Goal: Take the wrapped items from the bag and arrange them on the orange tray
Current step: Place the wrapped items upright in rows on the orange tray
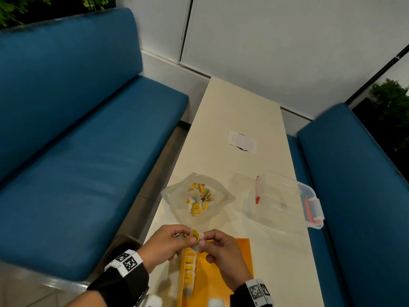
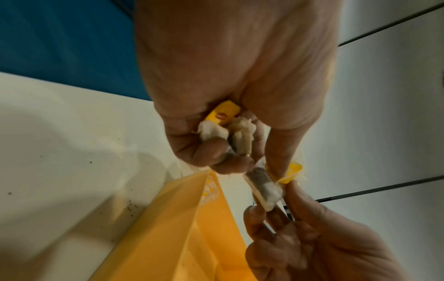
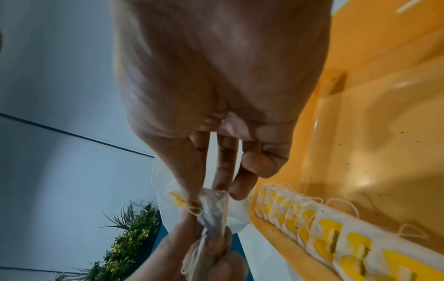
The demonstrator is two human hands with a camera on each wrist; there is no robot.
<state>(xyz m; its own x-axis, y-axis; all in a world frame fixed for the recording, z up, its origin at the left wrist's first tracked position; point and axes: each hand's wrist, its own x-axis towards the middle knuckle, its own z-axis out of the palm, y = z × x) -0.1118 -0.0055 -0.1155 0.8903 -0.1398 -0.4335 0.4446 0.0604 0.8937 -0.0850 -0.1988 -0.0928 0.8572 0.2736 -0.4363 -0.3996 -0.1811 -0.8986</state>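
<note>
Hands meet at lower centre: left hand (image 1: 164, 244) clutches spare tea bags (image 2: 225, 129), right hand (image 1: 221, 251) pinches one tea bag (image 1: 197, 238) above the tray (image 1: 241, 258). Tangled strings could drag extras out, scattering the row (image 1: 189, 269).

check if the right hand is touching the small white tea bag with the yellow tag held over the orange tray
Touching. In the left wrist view the right hand pinches the small white tea bag at its lower end; the right wrist view shows its fingertips on the paper.

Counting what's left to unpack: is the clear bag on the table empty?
Not empty. The clear bag lies open on the table with a cluster of yellow-tagged tea bags visible inside.
</note>
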